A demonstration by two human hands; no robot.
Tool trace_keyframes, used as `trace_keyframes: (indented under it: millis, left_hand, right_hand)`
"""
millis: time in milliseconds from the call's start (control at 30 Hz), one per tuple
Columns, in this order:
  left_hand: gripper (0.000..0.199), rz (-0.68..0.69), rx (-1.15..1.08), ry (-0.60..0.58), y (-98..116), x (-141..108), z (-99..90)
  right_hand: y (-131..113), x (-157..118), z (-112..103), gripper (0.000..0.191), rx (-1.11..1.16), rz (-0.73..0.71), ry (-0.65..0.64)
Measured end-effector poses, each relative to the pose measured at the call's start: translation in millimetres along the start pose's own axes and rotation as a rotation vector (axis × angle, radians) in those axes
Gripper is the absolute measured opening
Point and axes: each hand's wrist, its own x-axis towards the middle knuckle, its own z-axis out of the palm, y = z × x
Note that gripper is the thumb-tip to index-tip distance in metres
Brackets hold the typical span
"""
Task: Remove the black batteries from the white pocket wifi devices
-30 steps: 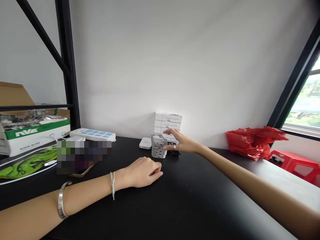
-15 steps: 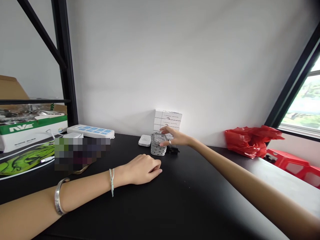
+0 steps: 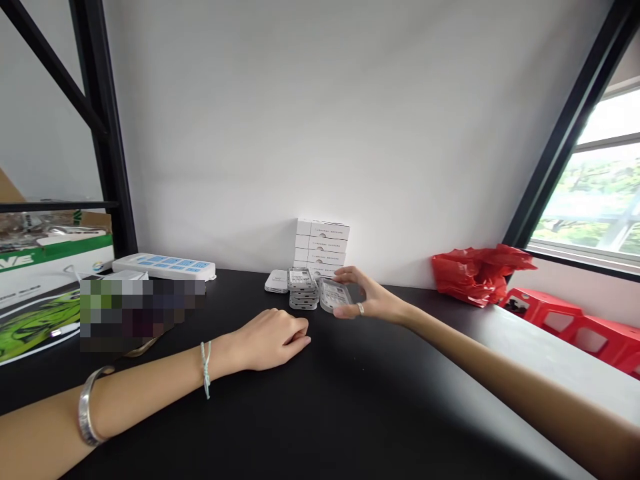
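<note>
Holding a clear case (image 3: 334, 294), right fingers (image 3: 346, 311) face stacked cases (image 3: 303, 299) and white boxes (image 3: 323, 245).

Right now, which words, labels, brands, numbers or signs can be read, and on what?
"VE", cut by picture edge: green-and-white box.
Blurred: smaller print below it.
Too small: print on the white boxes and flat white stack.
Too small: labels on the case stack and the right hand's clear case.

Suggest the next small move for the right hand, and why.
I'd probably draw the case slightly toward the camera: the right hand has it between thumb and fingers, very close beside the stack, which a sideways swing might knock.
</note>
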Motion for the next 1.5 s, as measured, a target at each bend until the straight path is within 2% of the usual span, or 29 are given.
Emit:
trace_keyframes:
  millis: [100, 200, 400, 533, 633, 700, 800, 933, 1067, 1200, 1500]
  left_hand:
    - [0.027, -0.007, -0.004, 0.0, 0, 0, 1.1]
    - [0.028, -0.024, -0.021, -0.008, 0, 0, 1.0]
    - [0.032, -0.051, -0.027, -0.023, 3, 2, -1.4]
    - [0.032, -0.053, -0.032, -0.033, 2, 2, -2.0]
    - [0.029, -0.004, -0.026, -0.043, 3, 7, -8.0]
    - [0.027, 0.044, 0.011, -0.014, 5, 19, -16.6]
    - [0.023, 0.065, 0.073, 0.026, 9, 52, -33.7]
    - [0.018, 0.032, 0.107, -0.059, 5, 110, -49.7]
    - [0.038, -0.037, 0.129, -0.219, -10, 150, -47.6]
    - [0.044, -0.037, 0.1, -0.358, -24, 163, -37.8]
    - [0.043, 0.012, 0.033, -0.394, -39, 167, -32.2]
  right_hand:
    - [6, -27, -1, 0.075, -0.058, 0.024, -0.052]
    - [10, -41, 7, 0.081, -0.103, 0.055, -0.07]
    - [8, -46, 20, 0.083, -0.153, 0.096, -0.066]
    - [8, -49, 14, 0.096, -0.15, 0.097, -0.104]
    - [10, -50, 9, 0.101, -0.155, 0.167, -0.153]
    - [12, -51, 8, 0.102, -0.152, 0.208, -0.164]
    - [16, -50, 8, 0.103, -0.15, 0.209, -0.157]
    - [19, -50, 9, 0.104, -0.163, 0.163, -0.157]
    - [17, -51, 8, 0.107, -0.161, 0.165, -0.172]
    - [12, -52, 7, 0.11, -0.141, 0.188, -0.183]
    - [15, -50, 6, 0.103, -0.091, 0.2, -0.117]
